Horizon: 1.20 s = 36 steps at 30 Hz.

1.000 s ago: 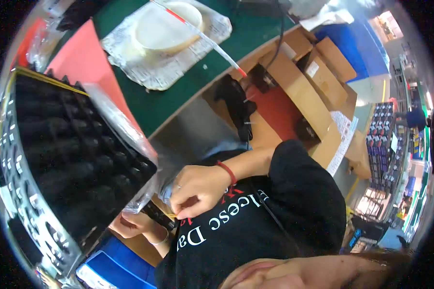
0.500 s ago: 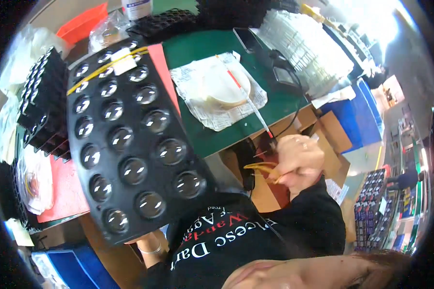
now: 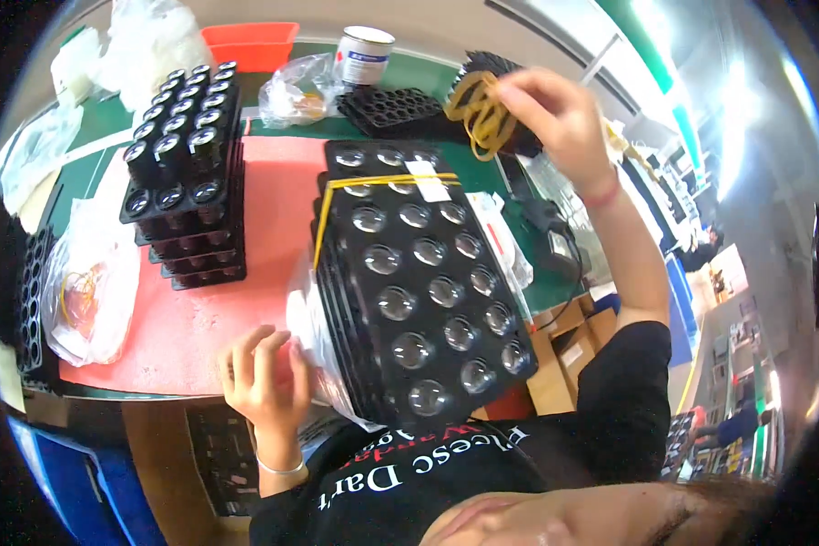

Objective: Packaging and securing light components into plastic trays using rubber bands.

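Observation:
A stack of black trays (image 3: 408,273) with clear domed lenses in its pockets lies tilted at the front of the table, close to my body. One yellow rubber band (image 3: 391,180) runs around its far end, over a small white label (image 3: 428,180). My left hand (image 3: 268,378) is beside the stack's left edge, fingers bent and apart, thumb near white wrapping (image 3: 311,332) there. Raised at the far right, my right hand (image 3: 560,123) is closed on several yellow rubber bands (image 3: 487,118), which dangle in loops from its fingertips.
Further left, a tall stack of lens-filled black trays (image 3: 191,191) stands on a pink mat (image 3: 278,209). A plastic bag (image 3: 91,300) of rubber bands lies by it. Behind are a red bin (image 3: 250,47), a white can (image 3: 364,56) and an empty-pocketed black tray (image 3: 396,111).
The tray stack has come down onto the front of the table. My right hand has risen from low right to far right with the rubber bands. My left hand has emerged from beneath the stack.

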{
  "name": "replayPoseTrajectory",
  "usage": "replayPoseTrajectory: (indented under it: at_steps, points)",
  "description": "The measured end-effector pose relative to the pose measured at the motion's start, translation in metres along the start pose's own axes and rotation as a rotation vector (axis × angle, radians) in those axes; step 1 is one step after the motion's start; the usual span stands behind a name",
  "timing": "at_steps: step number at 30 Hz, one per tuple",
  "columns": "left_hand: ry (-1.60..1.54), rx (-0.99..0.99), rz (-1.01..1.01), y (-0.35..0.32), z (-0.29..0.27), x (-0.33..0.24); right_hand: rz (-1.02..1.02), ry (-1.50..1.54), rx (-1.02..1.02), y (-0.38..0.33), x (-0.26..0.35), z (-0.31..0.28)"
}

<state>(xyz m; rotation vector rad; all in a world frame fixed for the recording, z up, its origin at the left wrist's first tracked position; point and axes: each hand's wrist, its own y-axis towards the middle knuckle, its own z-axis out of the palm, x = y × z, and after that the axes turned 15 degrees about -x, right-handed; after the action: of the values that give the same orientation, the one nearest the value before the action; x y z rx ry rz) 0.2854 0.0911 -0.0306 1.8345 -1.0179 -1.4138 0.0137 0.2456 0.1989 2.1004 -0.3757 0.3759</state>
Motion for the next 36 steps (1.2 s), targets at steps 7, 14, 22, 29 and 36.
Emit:
replayPoseTrajectory:
  at_steps: [7,14,22,29,36]
  points:
    - [0.031,0.064,0.037,0.004,-0.006,0.005,0.072,-0.021,0.121,0.137,-0.088,0.137]
    - [0.048,0.083,0.014,0.002,-0.006,0.007,0.145,-0.117,0.151,0.164,-0.134,0.189]
    - [0.068,0.076,0.011,0.005,-0.001,0.004,-0.089,-0.183,0.236,0.104,-0.046,0.074]
    - [-0.127,0.125,-0.038,0.022,-0.005,-0.004,-0.313,-0.334,0.248,0.013,0.015,-0.007]
    - [-0.288,0.124,0.033,0.096,-0.006,-0.023,-0.723,-0.492,0.249,-0.033,0.074,-0.012]
